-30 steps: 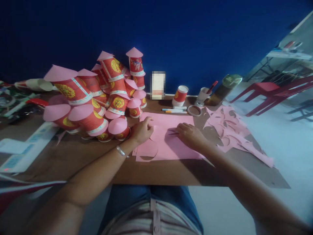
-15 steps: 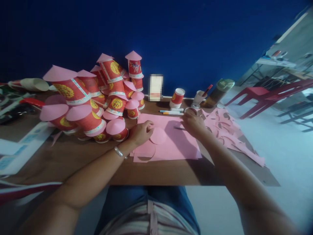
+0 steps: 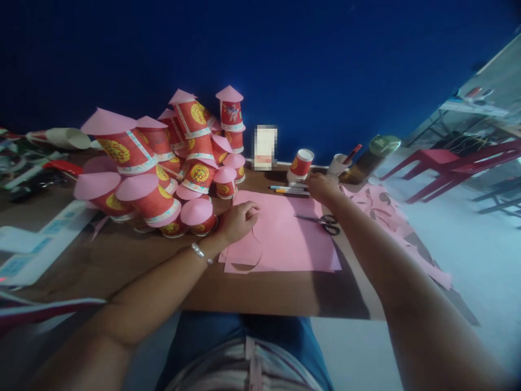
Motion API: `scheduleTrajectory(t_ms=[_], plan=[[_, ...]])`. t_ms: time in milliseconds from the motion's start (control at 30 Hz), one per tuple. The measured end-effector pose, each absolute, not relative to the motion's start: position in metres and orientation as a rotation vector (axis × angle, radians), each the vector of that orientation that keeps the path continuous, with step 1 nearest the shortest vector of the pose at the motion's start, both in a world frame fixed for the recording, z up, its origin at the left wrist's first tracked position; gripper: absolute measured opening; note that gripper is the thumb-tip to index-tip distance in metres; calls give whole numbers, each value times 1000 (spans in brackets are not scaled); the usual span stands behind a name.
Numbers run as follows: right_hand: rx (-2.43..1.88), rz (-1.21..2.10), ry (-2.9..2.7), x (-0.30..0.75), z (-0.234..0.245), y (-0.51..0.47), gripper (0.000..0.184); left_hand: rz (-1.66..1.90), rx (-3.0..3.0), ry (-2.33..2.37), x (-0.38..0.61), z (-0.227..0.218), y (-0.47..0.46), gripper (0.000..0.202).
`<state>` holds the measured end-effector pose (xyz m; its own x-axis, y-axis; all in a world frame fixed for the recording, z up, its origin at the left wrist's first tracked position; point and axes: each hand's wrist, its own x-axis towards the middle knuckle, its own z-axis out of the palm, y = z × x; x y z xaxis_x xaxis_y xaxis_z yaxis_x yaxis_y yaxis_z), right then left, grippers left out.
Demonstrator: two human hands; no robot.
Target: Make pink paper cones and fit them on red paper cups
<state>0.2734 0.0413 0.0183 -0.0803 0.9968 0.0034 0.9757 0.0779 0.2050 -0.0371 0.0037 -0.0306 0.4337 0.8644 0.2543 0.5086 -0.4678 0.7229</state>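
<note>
My left hand [image 3: 240, 220] rests on the left part of a stack of pink paper sheets [image 3: 285, 244]. Its fingers are curled down on a cut pink paper circle [image 3: 255, 237]. Black-handled scissors [image 3: 323, 221] lie loose on the right side of the sheets. My right hand [image 3: 321, 187] is stretched to the back of the table, just past the sheets, beside two pens [image 3: 287, 189] and below a red paper cup [image 3: 301, 164]. Its fingers point away from me and are hidden.
A heap of red paper cups with pink cone tops [image 3: 163, 163] fills the left back of the brown table [image 3: 122, 260]. Pink paper offcuts [image 3: 382, 209] lie at the right. A white cup with a red tool [image 3: 340, 162] and a bottle [image 3: 372, 155] stand by the blue wall.
My right hand has let go of the scissors, which now lie on the pink paper, and has moved back toward the pens and cup. My left hand has hardly moved.
</note>
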Motion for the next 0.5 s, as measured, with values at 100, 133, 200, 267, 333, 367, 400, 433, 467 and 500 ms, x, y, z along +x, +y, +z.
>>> scheduleTrajectory(t_ms=[100,133,200,267,333,367,400,433,467,500], plan=[[2068,247,2211,275,21,35,33,897,2108,1104,-37,-34,5,15],[2079,266,2210,274,23,30,32,942,2107,1088,-37,-35,5,15],[2157,304,2235,269,25,18,32,1044,2109,1053,-36,-34,5,15],[2387,252,2354,257,25,4,30,1124,2100,1009,-35,-32,3,15],[2610,-300,2632,239,23,-9,22,1158,2055,966,-33,-29,0,17],[2593,-826,2739,227,21,-15,24,1163,2022,946,-33,-28,-1,20],[2486,-1389,2739,215,19,-20,27,1164,1990,927,-32,-26,-2,24],[2337,-1846,2683,202,16,-25,31,1160,1959,910,-32,-25,-3,28],[2203,-2156,2617,189,14,-28,33,1159,1932,896,-32,-24,-4,30],[2102,-2350,2541,177,11,-31,34,1164,1911,884,-32,-23,-4,30]])
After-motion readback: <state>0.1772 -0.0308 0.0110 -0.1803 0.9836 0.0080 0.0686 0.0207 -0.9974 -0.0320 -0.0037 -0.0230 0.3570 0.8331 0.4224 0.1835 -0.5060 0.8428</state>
